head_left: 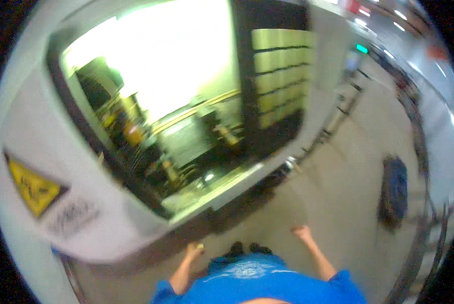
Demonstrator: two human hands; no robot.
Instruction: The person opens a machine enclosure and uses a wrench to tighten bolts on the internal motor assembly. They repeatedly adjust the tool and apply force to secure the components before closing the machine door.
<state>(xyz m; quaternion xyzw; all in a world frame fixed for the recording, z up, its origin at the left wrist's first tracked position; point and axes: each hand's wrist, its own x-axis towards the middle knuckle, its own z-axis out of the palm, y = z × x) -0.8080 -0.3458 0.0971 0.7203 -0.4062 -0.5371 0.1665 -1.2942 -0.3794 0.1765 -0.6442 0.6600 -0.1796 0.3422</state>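
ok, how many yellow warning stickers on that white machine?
1. A yellow triangular sticker sits on the white machine's housing, left of its big window. The picture is blurred and shows only part of the machine, so others may be hidden.

Heavy motion blur throughout. Window point(176, 66) of white machine blown out by glare. Strong fisheye bending, black vignette at rim.

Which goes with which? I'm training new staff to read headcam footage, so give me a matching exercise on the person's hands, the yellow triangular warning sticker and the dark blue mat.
Things:
1. yellow triangular warning sticker
2. dark blue mat
3. left hand
4. right hand

Places:
A. on the floor, far right
B. low, nearest the white machine housing
C. on the housing's left panel
D. over bare floor, touching nothing

Pairs: 1-C, 2-A, 3-B, 4-D
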